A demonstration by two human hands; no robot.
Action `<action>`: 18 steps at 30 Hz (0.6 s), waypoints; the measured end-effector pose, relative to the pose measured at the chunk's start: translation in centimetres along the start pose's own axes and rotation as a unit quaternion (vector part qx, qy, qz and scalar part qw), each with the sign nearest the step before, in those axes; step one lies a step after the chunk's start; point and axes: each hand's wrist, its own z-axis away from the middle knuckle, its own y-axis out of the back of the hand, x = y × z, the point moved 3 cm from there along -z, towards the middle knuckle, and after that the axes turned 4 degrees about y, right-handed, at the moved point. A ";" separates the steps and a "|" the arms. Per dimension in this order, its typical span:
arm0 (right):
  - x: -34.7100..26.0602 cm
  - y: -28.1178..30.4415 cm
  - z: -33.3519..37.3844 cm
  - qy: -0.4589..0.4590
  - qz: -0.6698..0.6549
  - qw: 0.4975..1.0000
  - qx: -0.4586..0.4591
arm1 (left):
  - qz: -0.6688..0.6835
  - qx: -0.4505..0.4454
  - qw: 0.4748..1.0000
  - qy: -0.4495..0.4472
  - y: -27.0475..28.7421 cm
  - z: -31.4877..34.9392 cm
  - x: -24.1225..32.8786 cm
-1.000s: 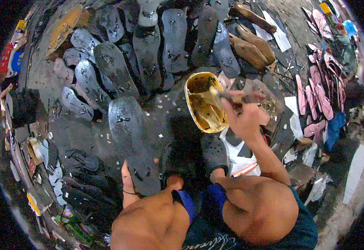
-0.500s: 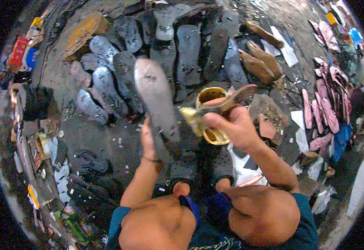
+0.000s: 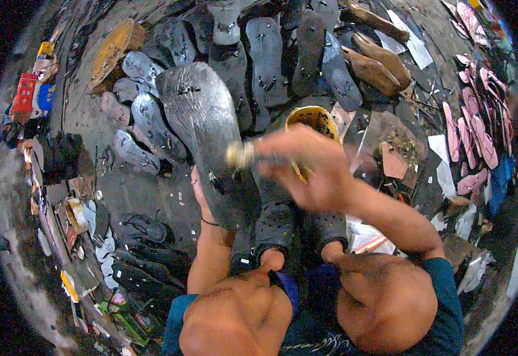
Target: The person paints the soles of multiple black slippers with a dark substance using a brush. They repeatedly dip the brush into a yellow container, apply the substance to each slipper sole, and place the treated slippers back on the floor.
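My left hand [image 3: 198,190] is closed round the near part of a dark shoe sole [image 3: 205,115], held tilted with its broad end away from me. The sole's upper face looks wet and streaky. In my right hand [image 3: 315,169], blurred by motion, is a brush [image 3: 239,154] whose pale yellowish tip lies over the right edge of the sole's middle. Whether the tip touches the sole I cannot tell. Partly hidden behind my right hand stands a tin [image 3: 312,114] with a yellow-crusted rim and dark inside.
Beyond my hands lie rows of dark soles [image 3: 267,65]. Several brown shoe lasts [image 3: 370,70] lie at the far right, pink straps and soles [image 3: 478,139] farther right. A round wooden block [image 3: 113,56] sits far left. Black shoes [image 3: 274,225] are on my feet.
My right hand has brought the brush from above the tin leftward to the sole. The sole has shifted slightly left and away, and its surface looks darker and shinier.
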 end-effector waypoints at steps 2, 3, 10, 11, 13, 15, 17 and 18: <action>-0.9 -0.7 -0.3 -0.002 0.014 0.999 -0.033 | -0.089 -0.014 0.995 -0.042 1.6 -0.7 1.9; -4.2 0.0 -0.2 0.048 0.071 0.991 -0.099 | -0.091 -0.024 0.995 -0.035 0.8 -0.4 2.8; -7.0 2.5 -8.2 0.244 0.304 0.920 -0.032 | -0.238 0.023 0.969 -0.070 -0.9 1.1 -2.9; -7.1 2.0 -7.8 0.257 0.291 0.921 -0.045 | -0.201 0.036 0.977 -0.068 -0.6 2.0 -2.9; -8.0 -0.3 -3.9 0.261 0.362 0.887 -0.115 | -0.112 0.093 0.983 0.109 -3.2 0.0 -1.2; -9.0 -2.4 0.2 0.275 0.284 0.906 -0.152 | -0.143 -0.042 0.989 0.019 -4.3 0.3 -0.7; -10.1 -1.7 -0.4 0.305 0.257 0.904 -0.153 | -0.134 0.029 0.989 0.059 -4.8 -0.2 -1.0; -10.4 0.4 -2.6 0.288 0.293 0.902 -0.129 | -0.173 0.078 0.980 0.057 -5.5 0.1 -1.4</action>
